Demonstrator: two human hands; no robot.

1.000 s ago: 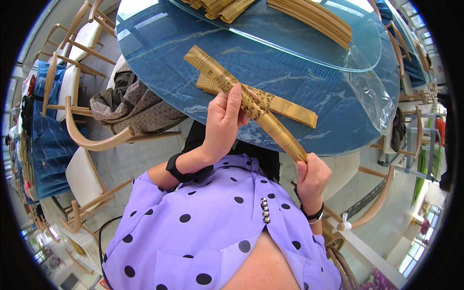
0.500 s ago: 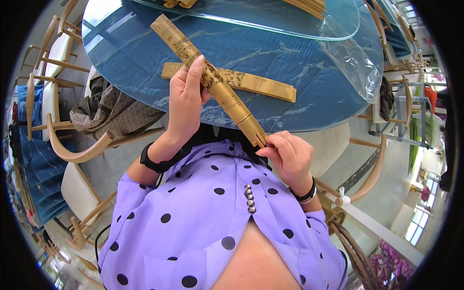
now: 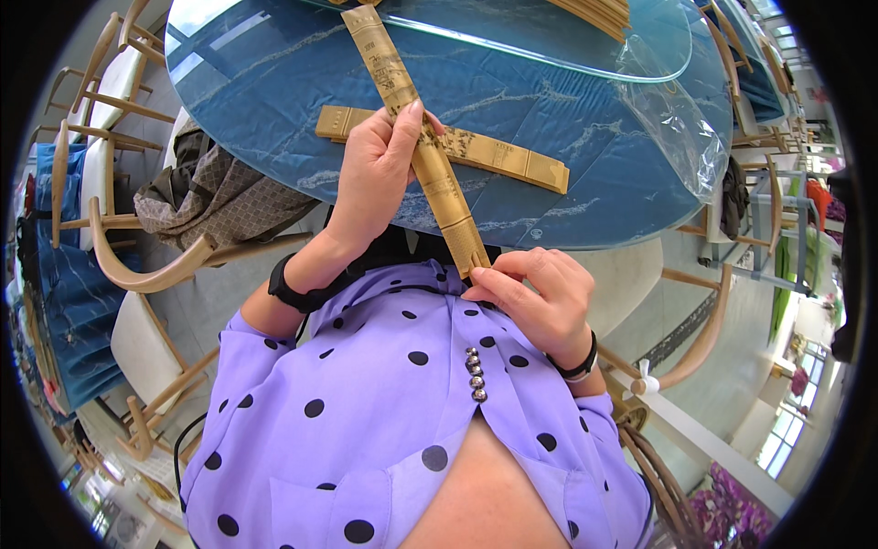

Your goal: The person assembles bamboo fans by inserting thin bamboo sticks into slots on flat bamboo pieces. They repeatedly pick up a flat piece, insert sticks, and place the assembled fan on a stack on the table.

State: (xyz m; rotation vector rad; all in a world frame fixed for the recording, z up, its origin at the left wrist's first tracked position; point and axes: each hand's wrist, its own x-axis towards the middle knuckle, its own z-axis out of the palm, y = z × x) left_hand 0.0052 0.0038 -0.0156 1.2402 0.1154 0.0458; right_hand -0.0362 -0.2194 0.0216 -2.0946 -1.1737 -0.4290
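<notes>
A long, narrow gold paper sleeve [image 3: 445, 190] with dark printing slants across my view, its far end over the table and its near end above my lap. My left hand [image 3: 373, 169] is closed around its middle, thumb on top. At the near end, the thumb and fingers of my right hand [image 3: 541, 291] pinch a small flap at the sleeve's opening. Behind it, more gold sleeves [image 3: 512, 158] of the same kind lie crosswise on the blue tabletop [image 3: 274, 128], partly hidden by the held one.
A glass turntable [image 3: 521, 57] covers the far part of the round table, with a stack of gold sleeves [image 3: 599, 11] on it. A clear plastic bag [image 3: 672, 128] lies at the right. A patterned brown bag [image 3: 206, 197] rests on the wooden chair [image 3: 151, 291] to my left.
The held sleeve has turned to stand steeper, its near end shifting left. My left hand has moved slightly right, and the right hand's fingers have followed the near end leftward.
</notes>
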